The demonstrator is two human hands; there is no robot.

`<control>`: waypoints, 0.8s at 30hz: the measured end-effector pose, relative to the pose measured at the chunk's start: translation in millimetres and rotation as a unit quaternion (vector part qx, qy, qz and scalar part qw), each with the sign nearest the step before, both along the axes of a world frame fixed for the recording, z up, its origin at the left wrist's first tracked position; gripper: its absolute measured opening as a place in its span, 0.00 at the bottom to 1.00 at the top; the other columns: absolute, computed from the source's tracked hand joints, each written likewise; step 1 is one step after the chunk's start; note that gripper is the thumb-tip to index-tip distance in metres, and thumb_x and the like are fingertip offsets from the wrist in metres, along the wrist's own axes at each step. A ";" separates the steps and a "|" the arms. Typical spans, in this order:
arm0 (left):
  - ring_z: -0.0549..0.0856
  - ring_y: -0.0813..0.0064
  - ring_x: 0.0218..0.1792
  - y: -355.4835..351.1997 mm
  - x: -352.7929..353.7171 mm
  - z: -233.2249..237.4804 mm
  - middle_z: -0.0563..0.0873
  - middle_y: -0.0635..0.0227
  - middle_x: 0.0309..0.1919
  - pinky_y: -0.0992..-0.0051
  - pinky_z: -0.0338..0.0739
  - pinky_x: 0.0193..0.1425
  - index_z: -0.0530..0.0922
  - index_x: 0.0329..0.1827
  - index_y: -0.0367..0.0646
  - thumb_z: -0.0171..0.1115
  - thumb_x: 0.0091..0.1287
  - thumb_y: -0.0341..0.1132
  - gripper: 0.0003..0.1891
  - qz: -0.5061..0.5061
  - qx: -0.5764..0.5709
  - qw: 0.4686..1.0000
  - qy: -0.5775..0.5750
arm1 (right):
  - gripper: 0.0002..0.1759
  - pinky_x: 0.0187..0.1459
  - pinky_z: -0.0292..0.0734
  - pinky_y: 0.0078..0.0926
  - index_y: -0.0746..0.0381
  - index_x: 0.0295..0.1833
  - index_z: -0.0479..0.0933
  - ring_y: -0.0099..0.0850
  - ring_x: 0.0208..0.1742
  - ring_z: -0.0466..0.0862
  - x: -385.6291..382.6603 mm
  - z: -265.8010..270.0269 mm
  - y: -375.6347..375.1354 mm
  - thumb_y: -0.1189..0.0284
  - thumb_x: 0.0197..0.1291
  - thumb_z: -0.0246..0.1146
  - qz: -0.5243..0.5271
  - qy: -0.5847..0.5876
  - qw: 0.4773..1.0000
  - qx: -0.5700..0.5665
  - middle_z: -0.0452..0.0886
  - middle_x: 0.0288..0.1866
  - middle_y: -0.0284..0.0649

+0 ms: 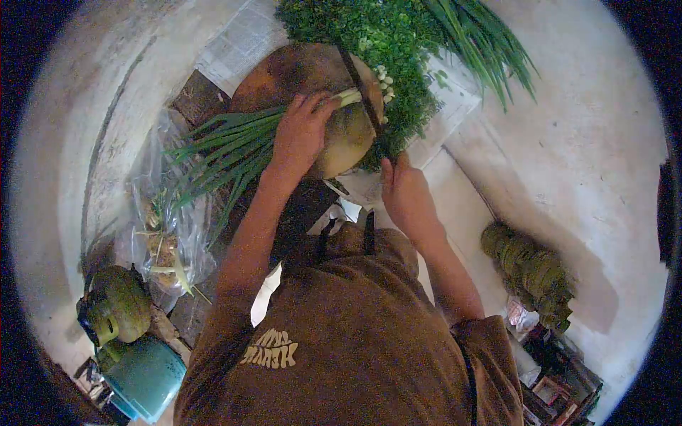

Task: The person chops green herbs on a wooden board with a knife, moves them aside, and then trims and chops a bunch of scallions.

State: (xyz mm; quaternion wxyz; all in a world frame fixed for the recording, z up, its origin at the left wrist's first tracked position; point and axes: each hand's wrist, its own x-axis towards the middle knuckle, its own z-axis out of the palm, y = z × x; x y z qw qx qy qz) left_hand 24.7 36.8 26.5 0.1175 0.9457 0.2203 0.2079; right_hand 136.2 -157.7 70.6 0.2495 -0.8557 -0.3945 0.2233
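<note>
On a round wooden chopping block (pixel 284 71), my left hand (pixel 302 135) is closed around a bunch of green onions (pixel 241 131). Their pale root ends point right and their long leaves hang over the block's left side. My right hand (pixel 410 195) grips the handle of a dark-bladed knife (pixel 364 92), whose blade crosses the block's right part close to the white ends. Small cut white pieces (pixel 385 84) lie just right of the blade. Beyond them spreads a big heap of chopped greens (pixel 383 32) on white sheets.
More whole green onions (pixel 486 42) lie at the upper right. A clear plastic bag (pixel 170 234) with brownish contents sits to the left, above a green gourd-like object (pixel 119 302) and a teal container (pixel 145 376). A dark, ridged object (pixel 529 273) lies on the floor at right.
</note>
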 end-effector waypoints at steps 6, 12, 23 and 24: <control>0.77 0.52 0.56 1.2 -1.4 0.7 0.80 0.60 0.57 0.59 0.74 0.64 0.81 0.56 0.46 0.54 0.58 0.22 0.22 -0.005 -0.019 1.000 -0.021 | 0.18 0.36 0.75 0.59 0.72 0.45 0.69 0.64 0.32 0.80 -0.2 -8.1 -0.7 0.64 0.73 0.51 0.011 -0.002 1.000 0.006 0.79 0.28 0.64; 0.76 0.51 0.57 -2.0 1.0 8.0 0.80 0.58 0.55 0.60 0.73 0.65 0.81 0.56 0.43 0.54 0.56 0.22 0.23 -0.005 -0.046 0.999 -0.014 | 0.15 0.36 0.71 0.59 0.71 0.43 0.71 0.66 0.35 0.78 12.6 5.9 2.8 0.67 0.73 0.52 -0.004 0.010 0.999 0.031 0.78 0.30 0.66; 0.76 0.53 0.59 -7.0 -6.3 4.7 0.80 0.59 0.55 0.60 0.72 0.67 0.79 0.56 0.42 0.55 0.56 0.22 0.23 -0.038 -0.065 0.997 -0.009 | 0.15 0.38 0.71 0.59 0.71 0.48 0.71 0.66 0.38 0.78 9.0 9.8 5.7 0.68 0.73 0.51 -0.008 0.047 0.999 -0.007 0.79 0.33 0.66; 0.76 0.53 0.59 -7.6 -6.1 5.0 0.80 0.59 0.56 0.60 0.72 0.67 0.79 0.57 0.42 0.55 0.56 0.22 0.23 -0.033 -0.071 0.997 -0.007 | 0.15 0.37 0.72 0.59 0.71 0.48 0.71 0.66 0.38 0.78 7.5 4.7 5.6 0.67 0.73 0.51 -0.002 0.043 0.999 0.006 0.79 0.33 0.66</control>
